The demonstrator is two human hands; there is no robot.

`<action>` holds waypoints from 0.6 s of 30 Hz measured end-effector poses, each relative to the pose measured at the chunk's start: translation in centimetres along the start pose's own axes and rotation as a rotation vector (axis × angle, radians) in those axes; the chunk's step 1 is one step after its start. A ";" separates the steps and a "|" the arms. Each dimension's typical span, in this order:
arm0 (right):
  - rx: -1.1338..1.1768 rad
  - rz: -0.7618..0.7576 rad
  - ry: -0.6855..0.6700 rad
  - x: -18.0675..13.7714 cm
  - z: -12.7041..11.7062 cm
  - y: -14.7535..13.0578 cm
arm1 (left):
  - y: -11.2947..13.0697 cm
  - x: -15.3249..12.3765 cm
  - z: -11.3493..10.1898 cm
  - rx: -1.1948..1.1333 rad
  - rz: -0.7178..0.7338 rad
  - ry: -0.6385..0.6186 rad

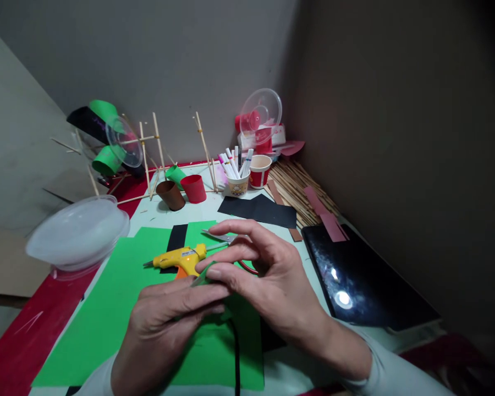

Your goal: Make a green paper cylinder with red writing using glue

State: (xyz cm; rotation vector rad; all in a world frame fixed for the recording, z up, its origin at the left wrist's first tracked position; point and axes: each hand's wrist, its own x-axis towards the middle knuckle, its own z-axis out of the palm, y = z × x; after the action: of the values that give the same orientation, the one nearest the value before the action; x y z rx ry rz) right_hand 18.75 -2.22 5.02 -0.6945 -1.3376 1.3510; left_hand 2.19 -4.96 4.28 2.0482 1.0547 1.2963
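Low over the table's middle, my left hand (pixel 160 324) is closed around a small piece of green paper (pixel 209 270), most of which the fingers hide. From the other side my right hand (pixel 276 275) presses the same piece with its thumb, its upper fingers bent and raised. Just beyond them a yellow hot glue gun (pixel 181 257) lies on its side with its nozzle toward the left. Scissors (pixel 219 237) with red handles sit behind my right fingers, partly covered. Large green paper sheets (pixel 103 308) spread under both hands.
Brown (pixel 171 196) and red paper tubes (pixel 194 190) stand near a stick frame (pixel 155 146). Behind are a marker cup (pixel 238 186), a red paper cup (pixel 259 171) and wooden sticks (pixel 301 187). A black glossy tablet (pixel 367 280) lies right; plastic lids (pixel 78 231) lie left.
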 end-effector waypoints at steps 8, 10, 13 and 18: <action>-0.039 0.002 -0.001 -0.1 -0.1 0.2 | 0.0 -0.1 0.2 0.076 0.081 0.023; -0.054 0.025 -0.028 0.0 -0.3 0.2 | -0.2 -0.3 0.1 0.115 0.094 0.021; -0.033 0.024 -0.080 0.4 -0.8 -0.3 | -0.5 -0.4 -0.2 0.134 0.104 0.011; -0.230 -0.087 0.028 1.9 -3.5 -0.6 | -0.4 -0.2 -1.4 0.165 0.008 0.075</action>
State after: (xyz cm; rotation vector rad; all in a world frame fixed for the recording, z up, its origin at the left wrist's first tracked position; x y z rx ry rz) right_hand 21.63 0.56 5.43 -0.7968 -1.4980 1.1252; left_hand 0.70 -4.91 4.43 2.1398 1.2253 1.3394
